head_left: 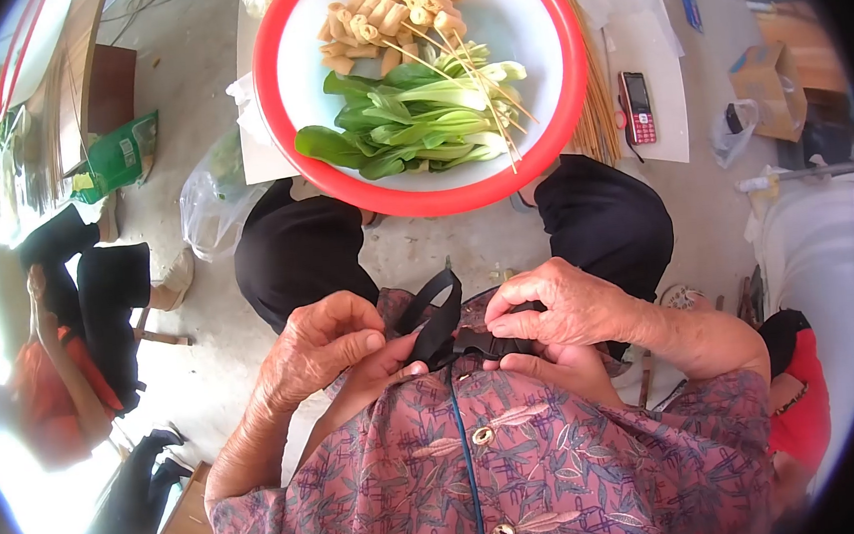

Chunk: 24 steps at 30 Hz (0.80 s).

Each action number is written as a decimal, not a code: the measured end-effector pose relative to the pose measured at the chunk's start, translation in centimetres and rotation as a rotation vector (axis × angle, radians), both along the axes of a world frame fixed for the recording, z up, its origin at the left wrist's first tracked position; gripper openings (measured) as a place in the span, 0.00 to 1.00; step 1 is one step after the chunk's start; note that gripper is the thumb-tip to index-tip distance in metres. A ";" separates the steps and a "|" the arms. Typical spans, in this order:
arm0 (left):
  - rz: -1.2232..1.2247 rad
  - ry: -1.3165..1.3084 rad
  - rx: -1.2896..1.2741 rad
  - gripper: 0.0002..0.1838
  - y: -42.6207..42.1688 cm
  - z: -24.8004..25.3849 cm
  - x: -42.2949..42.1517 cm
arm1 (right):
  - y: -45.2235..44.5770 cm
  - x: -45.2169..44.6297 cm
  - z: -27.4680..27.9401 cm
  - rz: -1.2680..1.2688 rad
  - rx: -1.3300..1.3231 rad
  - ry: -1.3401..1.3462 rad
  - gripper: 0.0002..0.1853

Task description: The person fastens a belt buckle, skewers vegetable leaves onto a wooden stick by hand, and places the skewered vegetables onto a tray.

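Black strap (439, 334) and side-release buckle (475, 344) at the wearer's waist.
I observe the left hand (331, 347) half-curled beside the strap and the right hand (555, 302) curled, fingertips near the thumb, by the buckle; I cannot tell whether either grips. Another person's hands (548, 363), beneath, hold the strap and buckle.

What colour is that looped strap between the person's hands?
The looped strap is black; it shows best in the head view.

Basin (442, 200) cropped at top, black strap (445, 318) partly hidden, phone keys (644, 130) (tiny) unreadable
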State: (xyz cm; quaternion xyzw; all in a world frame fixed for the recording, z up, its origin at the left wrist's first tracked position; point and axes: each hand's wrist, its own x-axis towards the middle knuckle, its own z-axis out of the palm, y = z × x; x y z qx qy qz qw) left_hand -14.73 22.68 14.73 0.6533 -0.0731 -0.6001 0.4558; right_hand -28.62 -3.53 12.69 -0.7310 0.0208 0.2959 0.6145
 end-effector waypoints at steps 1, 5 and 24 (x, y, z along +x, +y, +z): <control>0.104 -0.007 -0.006 0.10 -0.4 0.3 -0.1 | 0.0 0.1 0.0 0.001 0.001 0.000 0.12; 0.314 -0.042 -0.016 0.09 -0.1 0.0 0.3 | 0.0 0.1 0.2 -0.017 0.016 0.024 0.12; 0.766 -0.868 0.027 0.14 0.4 -8.4 8.6 | -1.7 1.1 -1.2 -0.073 -0.037 -0.077 0.15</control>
